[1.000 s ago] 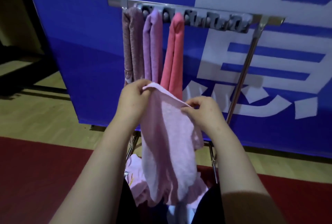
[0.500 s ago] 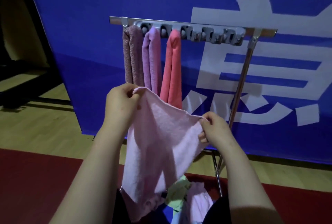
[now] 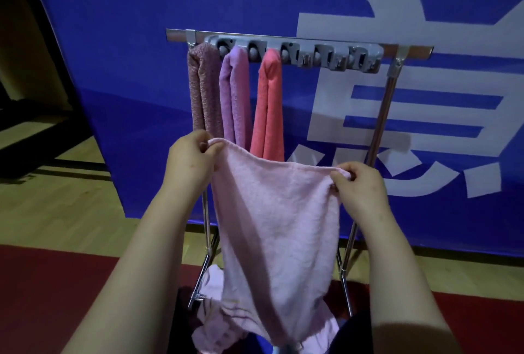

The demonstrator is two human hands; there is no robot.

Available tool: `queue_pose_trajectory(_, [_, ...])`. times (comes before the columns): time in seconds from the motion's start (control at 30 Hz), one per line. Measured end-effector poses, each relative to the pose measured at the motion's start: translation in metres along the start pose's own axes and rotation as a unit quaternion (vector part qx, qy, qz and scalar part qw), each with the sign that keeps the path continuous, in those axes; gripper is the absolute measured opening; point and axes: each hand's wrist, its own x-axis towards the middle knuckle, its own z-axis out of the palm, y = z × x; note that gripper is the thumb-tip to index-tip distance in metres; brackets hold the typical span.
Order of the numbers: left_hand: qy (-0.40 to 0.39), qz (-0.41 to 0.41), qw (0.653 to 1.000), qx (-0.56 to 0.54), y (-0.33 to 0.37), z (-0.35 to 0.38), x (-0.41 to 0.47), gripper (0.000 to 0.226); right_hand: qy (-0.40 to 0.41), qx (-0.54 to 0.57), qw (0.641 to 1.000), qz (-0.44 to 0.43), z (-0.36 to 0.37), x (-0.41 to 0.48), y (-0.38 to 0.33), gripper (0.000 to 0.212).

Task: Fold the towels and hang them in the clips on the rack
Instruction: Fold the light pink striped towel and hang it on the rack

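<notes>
Towels are filling the head view, and the pale pink towel (image 3: 278, 229) is the one in hand: it is hanging in front of the rack (image 3: 380, 115), below its clip strip (image 3: 326, 56), with its top edge running between the two hands. The left grip (image 3: 190, 163) is pinching one top corner between thumb and curled fingers, and the right grip (image 3: 360, 189) is pinching the other corner likewise, sitting a little lower. A second ago both grips were sitting close together with the cloth bunched between them; now they are standing well apart and the top edge is being drawn nearly taut, so the towel is opening out flat. By my judgement the spreading is nearly done and the folding is not yet begun. The cloth is looking soft and fluffy, sagging slightly along the top, with a long shadowed crease running down its left part and its bottom end trailing into a heap of pink cloth (image 3: 211, 278) at the foot of the rack. On the rack, a mauve towel (image 3: 202, 90), a lilac towel (image 3: 234, 92) and a coral towel (image 3: 269, 98) are already hanging folded from the strip's left clips, and the clips to their right are showing no cloth.
</notes>
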Motion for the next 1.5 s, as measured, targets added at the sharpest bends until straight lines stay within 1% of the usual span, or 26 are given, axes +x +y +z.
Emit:
queue_pose_trajectory(0.07, [-0.013, -0.004, 1.000, 0.005, -0.008, 0.004, 0.003, 0.025, -0.007, -0.005, 1.000, -0.014, 0.000, 0.000, -0.001, 0.015])
queue_pose_trajectory(0.17, [-0.019, -0.021, 1.000, 0.006, -0.019, 0.007, 0.009, 0.030, 0.002, -0.031, 0.999, -0.022, -0.003, -0.002, -0.002, 0.014])
queue_pose_trajectory(0.3, [-0.020, -0.024, 0.999, 0.006, -0.031, 0.013, 0.017, 0.033, 0.052, -0.072, 0.996, -0.005, -0.004, 0.006, 0.003, 0.008])
queue_pose_trajectory(0.37, [-0.016, -0.019, 1.000, 0.005, -0.037, 0.018, 0.022, 0.033, 0.063, -0.077, 0.995, -0.013, 0.004, 0.009, 0.006, 0.011])
queue_pose_trajectory(0.43, [-0.009, -0.020, 1.000, 0.010, -0.043, 0.023, 0.027, 0.033, 0.052, -0.077, 0.996, -0.016, 0.013, 0.010, 0.009, 0.015])
queue_pose_trajectory(0.57, [-0.001, -0.031, 0.999, 0.026, -0.052, 0.035, 0.032, 0.031, 0.000, -0.094, 0.996, -0.013, 0.015, 0.023, 0.016, 0.016])
queue_pose_trajectory(0.73, [0.020, -0.003, 0.999, 0.045, -0.053, 0.041, 0.039, 0.026, -0.046, -0.092, 0.995, -0.002, 0.004, 0.026, 0.029, 0.007])
queue_pose_trajectory(0.9, [0.012, 0.021, 0.996, 0.087, -0.056, 0.040, 0.047, 0.027, -0.015, -0.112, 0.994, 0.000, 0.006, 0.028, 0.045, 0.009])
queue_pose_trajectory(1.0, [0.005, 0.018, 0.994, 0.103, -0.056, 0.042, 0.049, 0.027, 0.005, -0.146, 0.989, -0.010, 0.007, 0.033, 0.053, 0.017])
queue_pose_trajectory(1.07, [-0.018, 0.006, 0.993, 0.114, -0.056, 0.045, 0.047, 0.024, 0.053, -0.141, 0.988, -0.022, 0.006, 0.035, 0.053, 0.022])
queue_pose_trajectory(1.13, [-0.042, -0.014, 0.992, 0.115, -0.054, 0.048, 0.044, 0.021, 0.091, -0.087, 0.992, -0.009, 0.005, 0.035, 0.048, 0.025])
queue_pose_trajectory(1.17, [-0.047, -0.023, 0.992, 0.113, -0.053, 0.049, 0.043, 0.021, 0.094, -0.056, 0.994, 0.005, 0.005, 0.035, 0.045, 0.025])
queue_pose_trajectory(1.27, [-0.053, -0.055, 0.992, 0.102, -0.047, 0.049, 0.040, 0.024, 0.070, -0.008, 0.996, 0.045, 0.009, 0.036, 0.038, 0.024])
queue_pose_trajectory(1.37, [-0.090, -0.117, 0.987, 0.060, -0.043, 0.052, 0.037, 0.021, 0.035, -0.005, 0.994, 0.105, 0.015, 0.039, 0.033, 0.034])
queue_pose_trajectory(1.43, [-0.107, -0.163, 0.981, -0.009, -0.041, 0.056, 0.029, 0.021, 0.029, 0.021, 0.988, 0.147, 0.020, 0.035, 0.030, 0.036])
queue_pose_trajectory(1.5, [-0.125, -0.203, 0.966, -0.095, -0.035, 0.061, 0.012, 0.021, 0.024, 0.049, 0.983, 0.176, 0.027, 0.026, 0.026, 0.036])
